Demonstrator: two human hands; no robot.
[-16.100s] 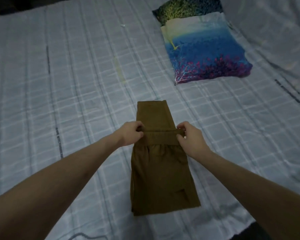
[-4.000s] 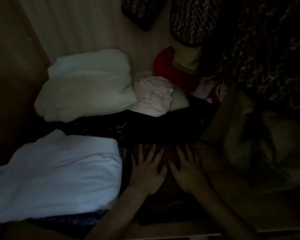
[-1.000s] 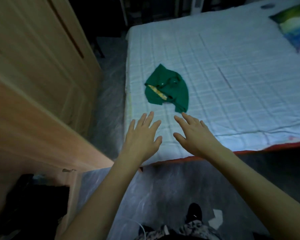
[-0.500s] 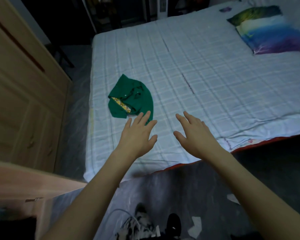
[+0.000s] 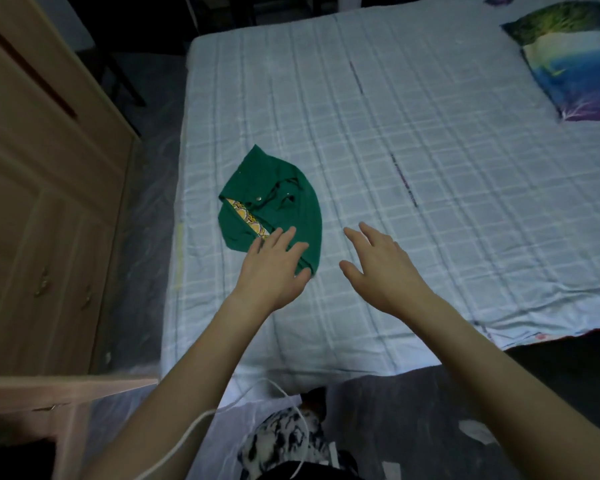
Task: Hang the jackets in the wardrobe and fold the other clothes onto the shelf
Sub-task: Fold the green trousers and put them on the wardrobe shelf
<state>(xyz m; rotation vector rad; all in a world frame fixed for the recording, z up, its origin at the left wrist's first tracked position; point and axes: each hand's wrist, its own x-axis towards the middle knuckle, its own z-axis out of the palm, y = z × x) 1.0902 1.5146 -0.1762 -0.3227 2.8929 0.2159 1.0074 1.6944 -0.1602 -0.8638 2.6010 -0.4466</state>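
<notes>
Fingers of the left hand are spreading straight and loose, holding nothing, their tips hanging over the near edge of the green garment; whether they are touching the cloth I cannot tell. The right hand is reaching alongside, palm down, fingers fanned and relaxed, also holding nothing, hovering over bare sheet just beside the garment at its 3 o'clock.

That garment is lying crumpled on the bed, toward 10 o'clock of the mattress, near the edge facing the wardrobe. A strip of yellow patterned lining is showing along its lower left edge, and a metal snap is catching the light, so this could be a jacket for a hanger, though bunched up like this its kind is hard to call.

Both hands are coming in flat and wide, and that reads as a two-handed pickup: one hand on each side, ready to lift and shake the cloth out, not pinch a single corner. The pillow is sitting well apart at 2 o'clock, out of the way. A white cable is trailing across the floor at 6 o'clock near the feet, something to be stepping over when carrying the garment back to the wardrobe at 9 o'clock.
</notes>
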